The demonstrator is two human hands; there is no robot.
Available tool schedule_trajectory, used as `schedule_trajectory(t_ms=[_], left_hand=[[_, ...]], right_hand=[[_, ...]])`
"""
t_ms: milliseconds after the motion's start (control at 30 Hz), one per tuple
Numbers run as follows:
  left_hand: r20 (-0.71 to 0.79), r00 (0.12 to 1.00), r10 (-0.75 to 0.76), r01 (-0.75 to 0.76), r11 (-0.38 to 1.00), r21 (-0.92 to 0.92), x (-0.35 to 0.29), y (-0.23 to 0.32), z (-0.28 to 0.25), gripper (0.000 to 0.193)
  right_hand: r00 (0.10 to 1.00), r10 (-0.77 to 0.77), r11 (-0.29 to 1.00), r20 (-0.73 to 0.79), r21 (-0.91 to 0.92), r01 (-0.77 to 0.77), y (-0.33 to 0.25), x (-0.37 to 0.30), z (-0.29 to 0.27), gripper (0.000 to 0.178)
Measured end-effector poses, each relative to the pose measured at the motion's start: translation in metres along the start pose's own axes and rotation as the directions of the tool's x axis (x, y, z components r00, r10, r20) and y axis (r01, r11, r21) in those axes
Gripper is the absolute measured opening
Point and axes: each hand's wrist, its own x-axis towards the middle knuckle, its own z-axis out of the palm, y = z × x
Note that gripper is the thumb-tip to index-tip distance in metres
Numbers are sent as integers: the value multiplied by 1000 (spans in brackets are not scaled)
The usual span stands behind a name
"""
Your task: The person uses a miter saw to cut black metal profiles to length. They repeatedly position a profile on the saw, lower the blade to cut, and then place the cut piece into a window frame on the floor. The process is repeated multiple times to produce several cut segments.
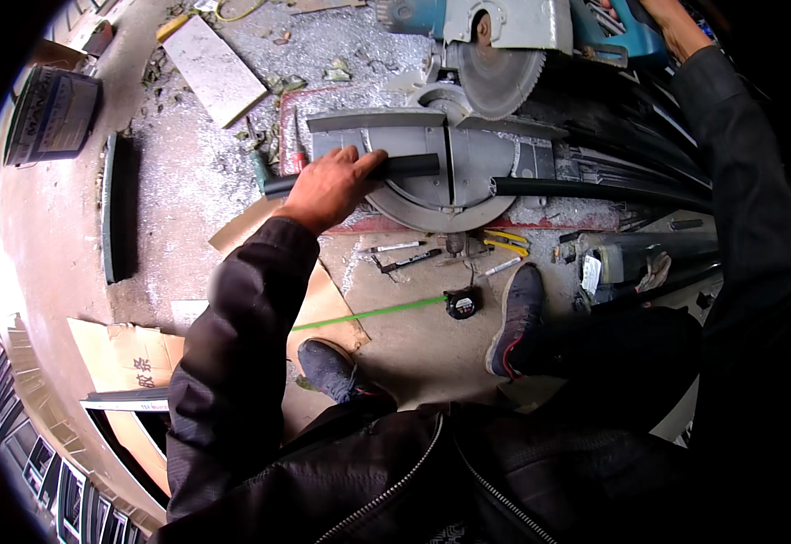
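Note:
My left hand [330,189] is closed around a short black profile piece [414,166], which lies across the grey round table [418,204] of a miter saw. One end of the piece sticks out left of the hand; the other stops just short of the table's dark slot. At the upper right, my right hand [675,25] grips the teal saw handle [627,32], its fingers partly hidden by the handle. The round saw blade [502,80] is raised behind the fence [377,119]. From the right, a long black profile [595,189] reaches onto the table's edge.
Markers [409,260], yellow-handled pliers [506,241] and a tape measure [462,304] with its green tape drawn out lie between saw and feet. Cardboard [128,354], a bucket [55,116], a white board [212,71] and a dark bar [118,208] are leftward. Metal shavings cover the floor.

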Motion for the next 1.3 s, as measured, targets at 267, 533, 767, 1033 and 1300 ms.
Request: schedule_trajectory(t_ms=[267,533,767,1033,1300], left_hand=[[-169,985,35,-13,992,126,39,7,37,40],[-442,895,-56,92,994,60,4,-23,28,43],[-426,878,-217,317,932,178,-13,-62,17,74],[-249,887,-390,429,894,129,7,-72,13,70],[-199,881,-429,456,881,121,21,-79,10,67]], right_hand=[[997,11,999,74,30,-13,11,20,-12,11],[992,-89,992,91,-81,97,18,31,-21,7],[993,-71,997,98,-10,72,11,19,-8,10],[993,-57,998,100,-31,61,8,18,-7,12],[987,-26,999,160,42,20,12,26,-16,12]])
